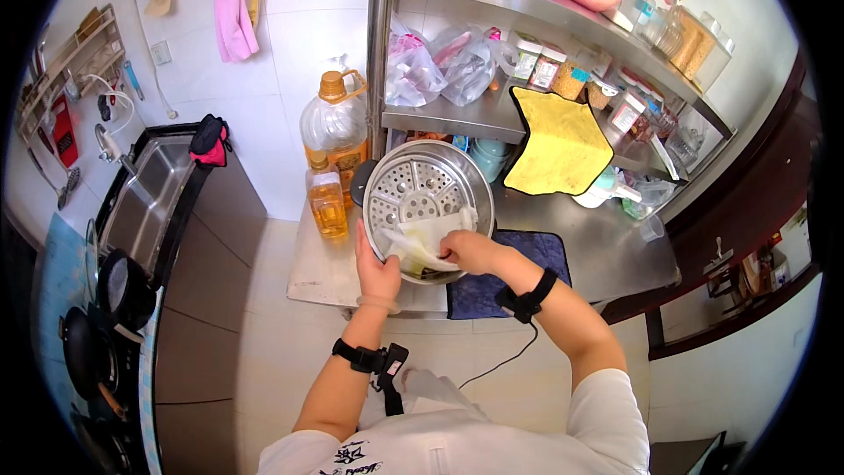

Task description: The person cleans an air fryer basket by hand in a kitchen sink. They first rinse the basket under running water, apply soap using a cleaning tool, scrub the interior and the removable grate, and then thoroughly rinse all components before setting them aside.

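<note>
A round stainless-steel steamer pot (486,191) stands tilted at the table's front, with a perforated steamer plate (415,188) inside. My left hand (379,270) grips the pot's left rim, thumb near the lip. Inside the pot's lower part, my right hand (471,252) pinches a whitish, partly see-through cloth or sheet (422,244); which one it is, I cannot tell. Something yellowish and dark shows beneath it. A dark blue cloth mat (541,251) lies to the right, partly under the pot.
Oil bottles (326,204) stand left of the pot. A steel shelf (448,122) rises behind, with a yellow cloth (560,145) hanging from it and jars on it. The steel tabletop (613,244) extends right. A sink (148,191) and pans (86,349) are at the left.
</note>
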### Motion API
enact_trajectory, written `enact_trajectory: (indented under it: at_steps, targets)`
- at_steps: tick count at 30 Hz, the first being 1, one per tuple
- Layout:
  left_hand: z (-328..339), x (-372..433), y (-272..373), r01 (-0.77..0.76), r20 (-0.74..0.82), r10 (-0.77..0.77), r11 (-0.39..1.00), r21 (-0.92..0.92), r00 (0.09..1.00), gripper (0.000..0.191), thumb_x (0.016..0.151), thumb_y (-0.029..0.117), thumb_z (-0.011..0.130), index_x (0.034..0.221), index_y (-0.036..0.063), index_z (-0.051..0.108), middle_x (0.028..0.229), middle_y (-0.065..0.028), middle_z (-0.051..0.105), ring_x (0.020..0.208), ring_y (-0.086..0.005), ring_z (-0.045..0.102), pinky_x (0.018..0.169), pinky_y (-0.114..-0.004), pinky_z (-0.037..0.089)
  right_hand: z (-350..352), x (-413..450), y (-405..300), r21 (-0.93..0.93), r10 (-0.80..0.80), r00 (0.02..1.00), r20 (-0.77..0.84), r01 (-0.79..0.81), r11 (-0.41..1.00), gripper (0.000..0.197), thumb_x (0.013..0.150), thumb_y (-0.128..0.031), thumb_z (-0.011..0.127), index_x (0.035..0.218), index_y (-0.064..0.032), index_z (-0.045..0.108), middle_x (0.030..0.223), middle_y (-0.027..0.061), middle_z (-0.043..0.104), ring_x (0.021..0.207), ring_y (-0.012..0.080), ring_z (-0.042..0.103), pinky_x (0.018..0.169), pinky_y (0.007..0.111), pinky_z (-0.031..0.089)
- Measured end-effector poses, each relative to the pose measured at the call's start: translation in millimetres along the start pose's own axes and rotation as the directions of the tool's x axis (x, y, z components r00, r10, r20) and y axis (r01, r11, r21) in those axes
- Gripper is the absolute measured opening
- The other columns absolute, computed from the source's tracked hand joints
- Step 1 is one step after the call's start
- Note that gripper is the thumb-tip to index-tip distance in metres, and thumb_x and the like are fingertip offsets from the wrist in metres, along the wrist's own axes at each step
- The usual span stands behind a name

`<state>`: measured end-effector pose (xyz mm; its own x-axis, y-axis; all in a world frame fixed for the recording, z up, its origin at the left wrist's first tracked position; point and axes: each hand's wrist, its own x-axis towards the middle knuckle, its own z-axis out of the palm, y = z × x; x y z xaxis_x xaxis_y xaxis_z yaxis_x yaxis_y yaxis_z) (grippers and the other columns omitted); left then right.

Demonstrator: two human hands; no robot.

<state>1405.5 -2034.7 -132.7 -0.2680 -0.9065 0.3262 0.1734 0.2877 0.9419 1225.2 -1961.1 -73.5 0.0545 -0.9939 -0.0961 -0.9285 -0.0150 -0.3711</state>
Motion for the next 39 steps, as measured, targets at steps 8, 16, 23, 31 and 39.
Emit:
enact_trajectory:
  at_steps: [8, 16, 23, 31, 39]
  targets:
    - [7.5, -5.5, 9.0, -0.069, 0.004, 0.07, 0.984, 0.165, 0.998, 0.071, 0.061, -0.004, 0.046, 0.128, -0.0035, 0.024, 0.131, -0.0211, 0.026, 0.123, -0.0316, 0.024, 0.101, -0.033, 0.02, 8.1, 13.6, -13.6, 0.067, 0.318, 0.903, -0.29, -0.312, 0.948, 0.046, 0.06, -0.018, 0.069, 0.098, -0.0087, 0.046, 0.106, 0.0121, 0.042, 0.103, 0.0332, 0.04, 0.082, 0.046, 0.038]
    - [4.9, -5.4, 16.2, -0.057, -0.055, 0.065, 0.989, 0.134, 0.996, 0.071, 0.061, -0.005, 0.044, 0.129, -0.0024, 0.023, 0.133, -0.0202, 0.023, 0.122, -0.0317, 0.026, 0.099, -0.032, 0.023, 48.5, 27.1, -16.9, 0.183, 0.35, 0.92, -0.175, -0.319, 0.93, 0.046, 0.06, -0.021, 0.068, 0.098, -0.0041, 0.047, 0.08, 0.0195, 0.058, 0.079, 0.0331, 0.057, 0.071, 0.037, 0.044]
    - [-4.8, -1.6, 29.3, -0.032, -0.062, 0.043, 0.984, 0.175, 0.997, 0.072, 0.06, -0.006, 0.048, 0.128, -0.0031, 0.025, 0.131, -0.0196, 0.026, 0.124, -0.0293, 0.023, 0.101, -0.032, 0.019, 20.0, 32.5, -52.8, 0.594, 0.499, 0.858, 0.124, -0.467, 0.656, 0.033, 0.061, -0.03, 0.066, 0.078, -0.0016, 0.061, 0.077, 0.0172, 0.06, 0.072, 0.0285, 0.058, 0.066, 0.034, 0.044]
    - [0.3, -7.3, 33.7, -0.066, -0.061, 0.079, 0.981, 0.182, 0.995, 0.071, 0.06, -0.006, 0.048, 0.128, -0.0027, 0.027, 0.13, -0.0193, 0.027, 0.124, -0.0295, 0.025, 0.1, -0.031, 0.02, 25.6, 41.9, -53.6, 0.147, 0.374, 0.915, 0.149, -0.395, 0.907, 0.029, 0.062, -0.027, 0.064, 0.072, 0.0002, 0.062, 0.073, 0.0175, 0.06, 0.071, 0.0272, 0.059, 0.064, 0.034, 0.046]
    - [-6.2, -9.7, 24.2, -0.074, -0.104, 0.093, 0.983, 0.17, 0.99, 0.067, 0.061, -0.006, 0.049, 0.125, -0.0041, 0.03, 0.13, -0.0192, 0.029, 0.123, -0.0294, 0.025, 0.101, -0.032, 0.019, 14.5, 36.9, -24.8, 0.038, 0.351, 0.935, 0.051, -0.353, 0.935, 0.023, 0.055, -0.008, 0.062, 0.077, -0.0012, 0.06, 0.085, 0.0186, 0.059, 0.076, 0.0338, 0.058, 0.063, 0.036, 0.046]
